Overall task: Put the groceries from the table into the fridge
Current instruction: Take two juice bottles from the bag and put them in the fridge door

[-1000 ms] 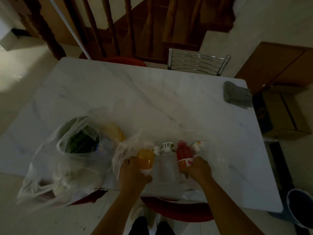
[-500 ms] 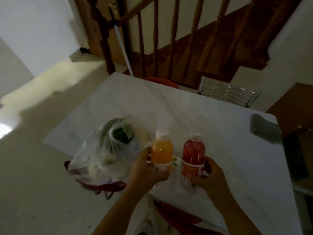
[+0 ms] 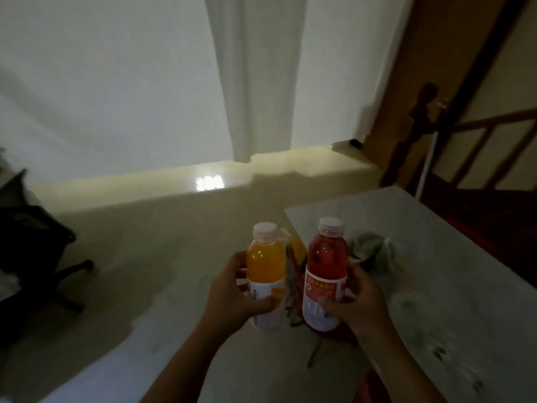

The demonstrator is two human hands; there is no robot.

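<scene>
Left hand (image 3: 232, 298) grips orange bottle (image 3: 266, 274); right hand (image 3: 359, 301) grips red bottle (image 3: 327, 274).

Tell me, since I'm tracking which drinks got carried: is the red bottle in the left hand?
No, the right hand grips the red bottle.

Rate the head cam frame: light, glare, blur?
Head view: dim and underexposed, one bright glare patch on the glossy ledge below the wall; motion blur smears the bagged greens and the table, while the orange bottle and red bottle stay fairly sharp, label text unreadable; wide-angle lens bends the pillar and wall lines.
</scene>
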